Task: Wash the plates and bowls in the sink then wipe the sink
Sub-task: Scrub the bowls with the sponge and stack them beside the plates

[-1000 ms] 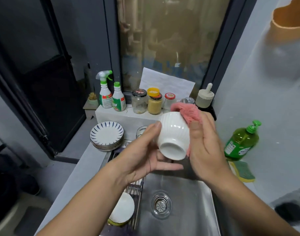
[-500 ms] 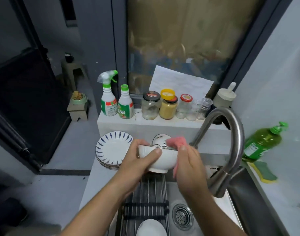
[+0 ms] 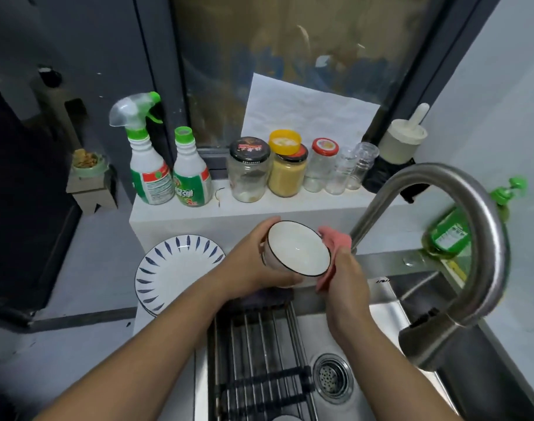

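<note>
Ceramic bowl [image 3: 297, 250], likely slick and fragile: left hand [image 3: 253, 265] curls round its wall, right hand [image 3: 347, 287] pinches cloth [image 3: 335, 241].

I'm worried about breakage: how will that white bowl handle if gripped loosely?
Probably fragile: the white bowl looks glazed ceramic. Likely slippery: its smooth inside shines. Held tilted by the left hand near the steel sink, it could chip if dropped.

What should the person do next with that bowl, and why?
Probably slide the pink cloth over the rim into the white dark-rimmed ceramic bowl: the left hand holds it tilted open, while the right hand presses the cloth against its outer wall.
</note>
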Available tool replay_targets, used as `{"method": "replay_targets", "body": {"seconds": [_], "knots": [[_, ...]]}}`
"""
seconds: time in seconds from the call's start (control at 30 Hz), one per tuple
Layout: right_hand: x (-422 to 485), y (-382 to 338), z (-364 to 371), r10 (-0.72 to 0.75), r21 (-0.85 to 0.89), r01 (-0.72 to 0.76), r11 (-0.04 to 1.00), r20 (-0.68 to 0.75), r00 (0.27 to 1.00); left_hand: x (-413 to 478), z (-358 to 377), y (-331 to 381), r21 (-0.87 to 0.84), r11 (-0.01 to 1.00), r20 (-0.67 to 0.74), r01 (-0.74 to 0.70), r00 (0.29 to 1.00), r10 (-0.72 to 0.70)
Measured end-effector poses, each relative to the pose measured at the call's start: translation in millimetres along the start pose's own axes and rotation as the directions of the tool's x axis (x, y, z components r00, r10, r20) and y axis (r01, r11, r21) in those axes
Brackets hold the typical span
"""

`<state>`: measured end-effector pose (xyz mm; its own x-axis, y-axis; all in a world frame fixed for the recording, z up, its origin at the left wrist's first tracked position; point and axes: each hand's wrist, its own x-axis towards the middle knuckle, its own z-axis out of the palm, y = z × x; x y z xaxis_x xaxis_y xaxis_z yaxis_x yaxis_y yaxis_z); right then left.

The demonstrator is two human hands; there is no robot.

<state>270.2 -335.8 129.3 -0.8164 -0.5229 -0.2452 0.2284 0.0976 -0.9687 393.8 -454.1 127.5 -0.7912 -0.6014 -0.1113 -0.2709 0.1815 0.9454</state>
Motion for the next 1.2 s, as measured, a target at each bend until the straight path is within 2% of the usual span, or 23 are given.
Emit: {"method": "replay_targets", "body": {"seconds": [0.07, 0.17, 0.3, 0.57, 0.8, 0.9, 1.07, 1.2], "knots": [[11, 10, 3, -0.077, -0.038, 0.077, 0.996, -0.004, 0.997, 13, -1, -10, 0.048, 0.998, 0.024, -0.045, 0.999, 0.044], [26, 22, 6, -0.183, -0.075, 0.188, 0.979, 0.073, 0.98, 25, -2, -20, 0.09, 0.994, 0.036, -0.069, 0.997, 0.066], [45, 32, 7, -0.232, -0.105, 0.245, 0.964, 0.121, 0.965, 37, 3, -36, 0.136, 0.983, -0.02, -0.122, 0.992, 0.126], [65, 64, 5, -0.272, -0.118, 0.284, 0.951, 0.106, 0.956, 53, 16, -61, 0.182, 0.972, -0.051, -0.15, 0.986, 0.161], [65, 64, 6, -0.264, 0.0, 0.264, 0.964, 0.051, 0.963, 56, 15, -67, 0.238, 0.955, -0.069, -0.175, 0.978, 0.196], [63, 65, 6, -0.272, -0.043, 0.273, 0.961, 0.014, 0.962, 55, 18, -69, 0.258, 0.95, -0.085, -0.177, 0.975, 0.205], [53, 65, -1, -0.33, -0.133, 0.326, 0.936, -0.005, 0.944, 54, 21, -73, 0.273, 0.952, -0.101, -0.14, 0.98, 0.173], [38, 60, -8, -0.343, -0.05, 0.342, 0.938, -0.011, 0.939, 51, 27, -77, 0.262, 0.962, -0.086, -0.074, 0.991, 0.1]]}}
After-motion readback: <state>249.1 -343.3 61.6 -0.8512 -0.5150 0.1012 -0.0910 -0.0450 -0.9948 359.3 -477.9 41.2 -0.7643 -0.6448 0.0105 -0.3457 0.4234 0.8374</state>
